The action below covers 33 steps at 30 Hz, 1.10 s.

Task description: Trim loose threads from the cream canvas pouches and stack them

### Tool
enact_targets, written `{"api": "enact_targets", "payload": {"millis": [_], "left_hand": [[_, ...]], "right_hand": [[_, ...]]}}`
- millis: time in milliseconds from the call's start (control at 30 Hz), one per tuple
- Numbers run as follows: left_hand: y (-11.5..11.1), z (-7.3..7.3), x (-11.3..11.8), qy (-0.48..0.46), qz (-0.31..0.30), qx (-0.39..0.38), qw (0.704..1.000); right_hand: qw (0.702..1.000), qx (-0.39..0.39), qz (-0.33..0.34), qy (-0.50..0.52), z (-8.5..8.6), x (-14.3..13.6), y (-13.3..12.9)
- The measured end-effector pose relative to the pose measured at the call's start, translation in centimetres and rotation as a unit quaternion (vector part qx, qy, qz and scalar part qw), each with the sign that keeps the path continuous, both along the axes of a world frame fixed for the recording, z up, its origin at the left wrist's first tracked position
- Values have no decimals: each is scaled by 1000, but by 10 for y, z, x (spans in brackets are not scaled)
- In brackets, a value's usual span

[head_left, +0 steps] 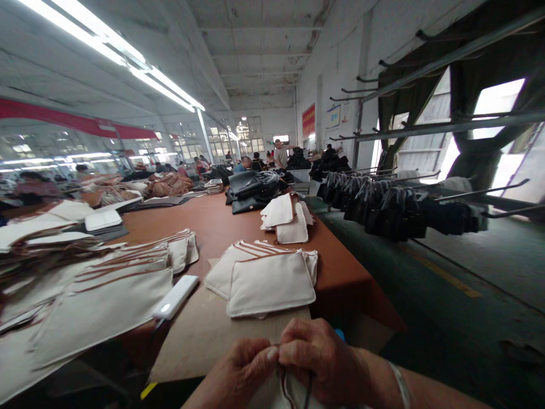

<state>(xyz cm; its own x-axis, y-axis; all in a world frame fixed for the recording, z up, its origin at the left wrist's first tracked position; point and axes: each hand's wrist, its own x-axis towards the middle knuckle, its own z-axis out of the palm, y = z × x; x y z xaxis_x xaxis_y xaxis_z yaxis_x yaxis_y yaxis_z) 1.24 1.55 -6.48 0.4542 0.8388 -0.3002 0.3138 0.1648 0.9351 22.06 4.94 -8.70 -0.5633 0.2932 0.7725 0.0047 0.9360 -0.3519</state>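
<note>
At the bottom edge, my left hand (243,372) and my right hand (320,359) meet with their fingertips pinched together. Between and below them hangs a cream fabric pouch (269,396) with brown edging, mostly cut off by the frame. Both hands are closed on its upper edge. A thin dark strip hangs below my right fingers; I cannot make out what it is. Just beyond the hands, a fanned stack of cream pouches (272,284) with brown trim lies on a cardboard sheet (191,346). Behind my right hand shows a small blue thing (339,335).
The brown table (208,213) also carries a white power bank (175,297) with a cable, more cream pouches (123,295) to the left, another small pile (287,218), and black bags (251,190). Right of it stands a rack with hanging black bags (383,213). People work farther back.
</note>
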Motion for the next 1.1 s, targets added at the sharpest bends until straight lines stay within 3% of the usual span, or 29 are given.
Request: {"api": "enact_targets", "payload": {"millis": [100, 200, 267, 367, 467, 600, 700, 800, 933, 1100], "left_hand": [[-2, 11, 5, -6, -34, 64, 997], [-5, 26, 11, -15, -61, 116, 991], [-9, 34, 14, -14, -59, 127, 990], [-15, 40, 18, 0, -31, 140, 990], [-19, 40, 20, 25, -23, 183, 983], [-15, 23, 17, 104, -6, 251, 962], [-9, 6, 13, 141, 17, 266, 953], [-6, -1, 7, 114, 41, 196, 973], [-7, 7, 1, 33, 122, 101, 987], [-4, 8, -1, -11, -4, 19, 1000]], "right_hand": [[978, -206, 31, 21, -2, 3, -2], [886, -459, 68, 23, 2, 6, 3], [843, -530, 91, -3, 8, 9, 9], [833, -538, 100, -76, 20, 11, 18], [844, -509, 99, -133, 26, 11, 20], [882, -443, 89, -135, 19, 7, 16], [892, -434, 49, -114, 6, 5, 13], [894, -439, 15, -93, -3, 6, 12], [897, -435, 2, -76, -2, 11, 12], [898, -431, 12, -81, 4, 13, 9]]}}
